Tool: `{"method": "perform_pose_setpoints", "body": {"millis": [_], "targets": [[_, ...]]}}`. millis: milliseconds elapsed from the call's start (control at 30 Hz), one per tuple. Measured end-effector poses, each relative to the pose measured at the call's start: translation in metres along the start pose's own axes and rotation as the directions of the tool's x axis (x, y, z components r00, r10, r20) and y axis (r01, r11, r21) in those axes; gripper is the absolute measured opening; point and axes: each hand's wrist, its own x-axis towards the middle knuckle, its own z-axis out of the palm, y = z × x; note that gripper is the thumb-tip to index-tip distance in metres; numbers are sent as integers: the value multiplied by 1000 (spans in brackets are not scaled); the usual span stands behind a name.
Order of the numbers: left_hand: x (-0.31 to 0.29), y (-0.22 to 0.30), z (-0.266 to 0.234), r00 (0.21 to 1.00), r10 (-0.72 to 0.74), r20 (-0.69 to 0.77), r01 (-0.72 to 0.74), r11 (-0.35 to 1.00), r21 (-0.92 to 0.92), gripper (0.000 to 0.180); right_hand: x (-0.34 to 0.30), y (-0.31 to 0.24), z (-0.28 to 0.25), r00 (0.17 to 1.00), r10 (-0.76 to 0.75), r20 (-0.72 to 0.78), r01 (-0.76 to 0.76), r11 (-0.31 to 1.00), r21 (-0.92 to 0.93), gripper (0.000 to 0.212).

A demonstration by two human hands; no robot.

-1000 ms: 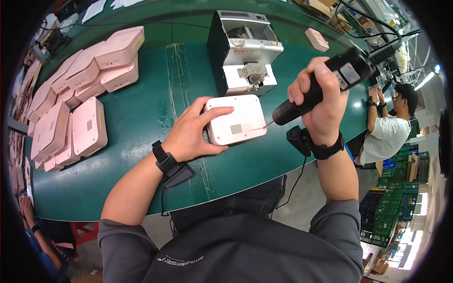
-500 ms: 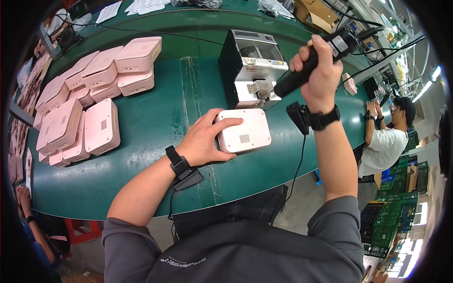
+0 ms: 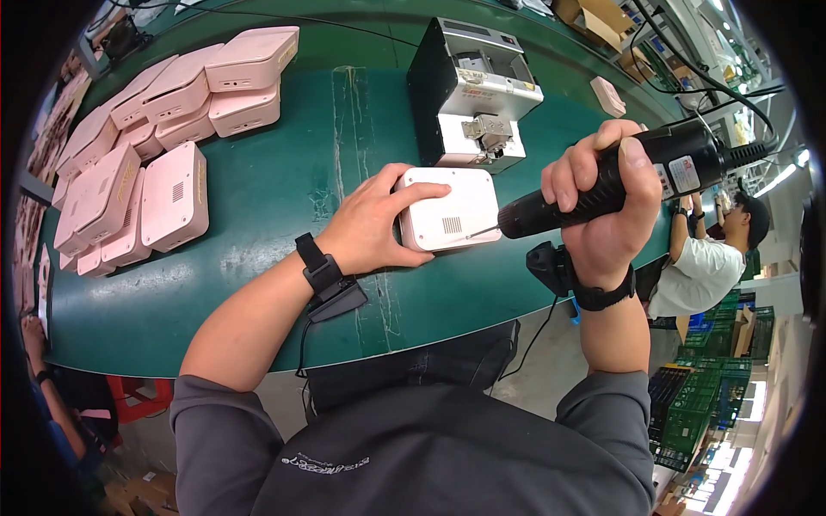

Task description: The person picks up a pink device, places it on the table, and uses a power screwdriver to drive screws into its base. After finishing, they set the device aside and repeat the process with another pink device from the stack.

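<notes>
My left hand (image 3: 379, 219) grips a pale pink plastic box (image 3: 469, 203) by its left end, the thumb at the near edge and fingers over the top. The box lies flat on the green table, its vent slots and corner screw holes facing up. In my right hand (image 3: 607, 193) is a black corded electric screwdriver (image 3: 594, 185), fingers wrapped round its body. It tilts down to the left, and its thin bit reaches over the box just right of the vent. Whether the tip touches the box I cannot tell. Behind the box stands a screw feeder (image 3: 477, 95) with a silver front.
Several matching pink boxes (image 3: 176, 185) are stacked at the left of the green table (image 3: 267, 301). A small pink part (image 3: 608, 96) lies at the back right. One co-worker (image 3: 710, 258) is at the right; another person's arm (image 3: 52, 387) shows at the lower left.
The screwdriver has come from the screw feeder toward me and down, and its bit now lies over the pink box. My left hand keeps its hold. The view has shifted slightly.
</notes>
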Motion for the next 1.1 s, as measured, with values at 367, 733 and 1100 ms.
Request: {"method": "perform_pose_setpoints", "body": {"millis": [367,733,1100], "targets": [[-1,-1,3,998,-63,-19,61,992,-111,81,-15,17,-2,996,10,93,-12,1000,24,26],[-1,-3,1,1000,-14,-2,13,999,-51,81,31,4,-8,986,-120,-116,120,993,-8,28],[-1,-7,1,999,47,-15,-48,997,-64,80,77,19,-12,976,-42,-213,13,990,-137,28]]}}
